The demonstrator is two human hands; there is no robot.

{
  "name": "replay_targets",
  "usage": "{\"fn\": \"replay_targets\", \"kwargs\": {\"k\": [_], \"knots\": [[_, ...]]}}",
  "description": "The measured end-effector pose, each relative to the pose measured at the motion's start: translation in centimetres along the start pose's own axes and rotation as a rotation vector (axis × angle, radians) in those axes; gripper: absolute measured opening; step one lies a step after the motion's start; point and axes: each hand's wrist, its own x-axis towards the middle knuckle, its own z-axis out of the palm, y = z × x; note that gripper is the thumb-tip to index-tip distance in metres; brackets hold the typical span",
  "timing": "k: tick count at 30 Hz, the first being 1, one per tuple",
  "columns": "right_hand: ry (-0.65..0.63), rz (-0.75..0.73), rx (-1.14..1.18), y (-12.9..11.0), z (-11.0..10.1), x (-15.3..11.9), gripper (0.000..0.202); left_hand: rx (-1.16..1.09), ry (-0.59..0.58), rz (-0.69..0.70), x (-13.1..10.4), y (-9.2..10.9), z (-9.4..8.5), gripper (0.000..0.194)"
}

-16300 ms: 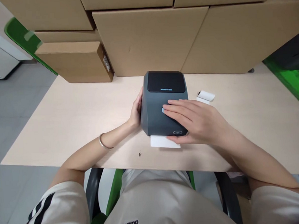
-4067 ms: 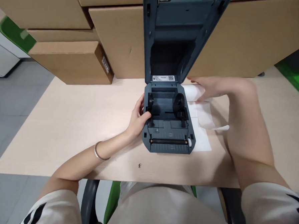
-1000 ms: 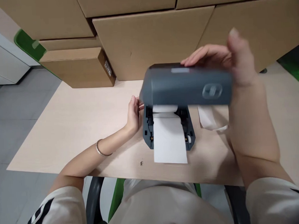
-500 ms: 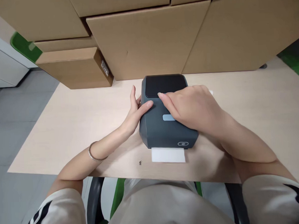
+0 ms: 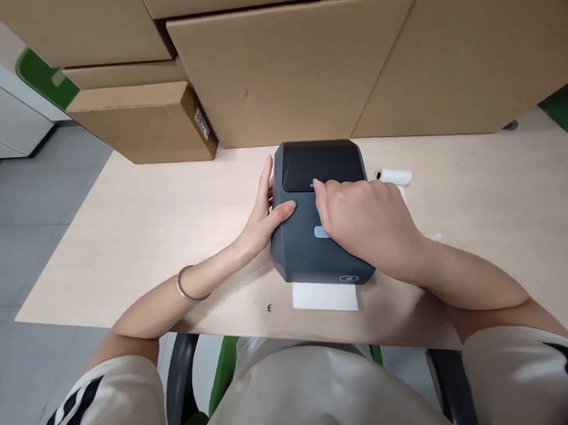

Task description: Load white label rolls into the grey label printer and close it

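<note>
A dark grey label printer (image 5: 298, 256) stands on the table, its black glossy window on top facing up. From its front a strip of white paper (image 5: 324, 296) sticks out onto the tabletop. My left hand (image 5: 268, 216) grips the printer's left side, thumb on the top cover and fingers against the side wall, partly hidden. Across the top right of the printer lies my right hand (image 5: 367, 221), thumb by the window's lower edge. Its other fingers fold down over the far right side, out of sight. A light blue button shows partly beside it.
A small white paper roll (image 5: 394, 177) lies right of the printer, behind my right hand. Large cardboard boxes (image 5: 296, 72) line the table's back edge. A smaller carton (image 5: 132, 128) stands at the back left. The pale wooden tabletop (image 5: 170, 212) ends close to my body.
The camera view has shifted slightly, and the paper roll now shows beyond my right hand. My right hand's fingers have curled further down over the printer's right side. The left hand keeps its hold.
</note>
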Motion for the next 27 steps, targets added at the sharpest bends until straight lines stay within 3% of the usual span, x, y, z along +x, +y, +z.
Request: {"fn": "replay_targets", "kwargs": {"k": [4, 9, 11, 14, 17, 20, 27], "knots": [[0.002, -0.05, 0.026, 0.3, 0.4, 0.2, 0.052, -0.047, 0.044, 0.009, -0.1, 0.9, 0.6, 0.108], [0.093, -0.142, 0.005, 0.7, 0.7, 0.3, 0.054, -0.11, 0.098, -0.038, -0.4, 0.6, 0.9, 0.118], [0.051, -0.18, 0.008, 1.3, 0.3, 0.5, 0.051, -0.141, 0.142, -0.056, -0.6, -0.2, 1.0, 0.116], [-0.05, -0.264, 0.12, 3.2, -0.8, 0.9, 0.039, -0.215, 0.233, -0.083, -0.8, -1.6, 1.3, 0.096], [-0.113, -0.41, 0.302, 5.6, -1.7, 0.9, 0.025, -0.218, 0.237, -0.071, -0.8, -2.5, 1.4, 0.086], [-0.152, -0.542, 0.38, 7.3, -1.9, 0.3, 0.025, -0.216, 0.228, -0.031, -0.8, -2.5, 1.5, 0.075], [-0.142, -0.561, 0.324, 6.9, -1.7, -0.8, 0.037, -0.315, 0.291, -0.052, -0.5, -1.9, 2.0, 0.062]]}}
